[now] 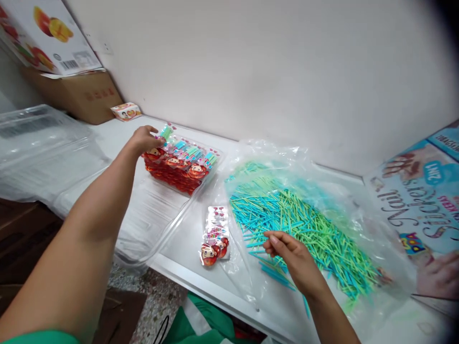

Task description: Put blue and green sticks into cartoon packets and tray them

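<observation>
My left hand (pixel 144 139) is closed on the upper part of a small packet (pixel 166 132) with green and blue sticks, at the left end of a stack. The stack of red-haired cartoon packets (pixel 175 177) sits in a clear plastic tray (pixel 158 220). My right hand (pixel 285 246) hovers over the near side of a heap of thin blue and green plastic sticks (pixel 287 210), fingertips pinched together. What those fingers hold, if anything, cannot be made out. Between tray and heap lie a few overlapping cartoon packets (pixel 215 239), with no sticks visible in them.
The heap spreads over a clear plastic bag (pixel 344 205). A nail stickers box or bag (pixel 419 200) stands at the right. At the left are another clear tray (pixel 39 148), cartons (pixel 79 93) and a small printed box (pixel 126 111). A wall runs behind the white table (pixel 179 274).
</observation>
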The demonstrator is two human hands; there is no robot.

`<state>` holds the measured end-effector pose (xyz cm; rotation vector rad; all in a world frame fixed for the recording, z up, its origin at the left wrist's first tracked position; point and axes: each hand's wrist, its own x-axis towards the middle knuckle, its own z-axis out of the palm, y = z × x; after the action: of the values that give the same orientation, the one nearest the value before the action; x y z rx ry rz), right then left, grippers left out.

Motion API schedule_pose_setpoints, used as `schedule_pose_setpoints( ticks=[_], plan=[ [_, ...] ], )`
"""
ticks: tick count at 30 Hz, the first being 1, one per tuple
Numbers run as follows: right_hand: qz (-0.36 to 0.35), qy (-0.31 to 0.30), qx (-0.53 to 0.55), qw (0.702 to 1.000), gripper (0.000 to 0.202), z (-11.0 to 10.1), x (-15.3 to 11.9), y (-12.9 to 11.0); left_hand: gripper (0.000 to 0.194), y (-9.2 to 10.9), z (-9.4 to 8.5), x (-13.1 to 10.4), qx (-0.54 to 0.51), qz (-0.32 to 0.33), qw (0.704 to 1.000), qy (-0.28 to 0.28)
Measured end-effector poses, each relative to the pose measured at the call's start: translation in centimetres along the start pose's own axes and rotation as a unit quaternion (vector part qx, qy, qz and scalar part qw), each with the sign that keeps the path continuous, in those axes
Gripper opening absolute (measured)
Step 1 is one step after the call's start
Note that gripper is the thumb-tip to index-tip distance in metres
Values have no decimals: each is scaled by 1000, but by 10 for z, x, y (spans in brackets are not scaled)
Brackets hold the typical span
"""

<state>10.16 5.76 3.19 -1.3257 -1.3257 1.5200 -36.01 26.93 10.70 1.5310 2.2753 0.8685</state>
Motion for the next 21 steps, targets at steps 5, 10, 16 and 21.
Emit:
schedule_pose_setpoints(
  ticks=[5,10,16,21],
  plan=[
    [27,-14,-24,999,28,-5,7,6,66,-10,19,32,108,-17,993,-34],
    [39,-4,-26,999,29,-9,12,14,58,-14,27,31,178,-7,984,-26],
    [40,-9,-22,999,28,-6,14,21,40,-12,26,17,202,42,978,10],
    [36,-26,-32,999,28,1,4,25,35,-4,6,10,121,60,986,99]
  ],
)
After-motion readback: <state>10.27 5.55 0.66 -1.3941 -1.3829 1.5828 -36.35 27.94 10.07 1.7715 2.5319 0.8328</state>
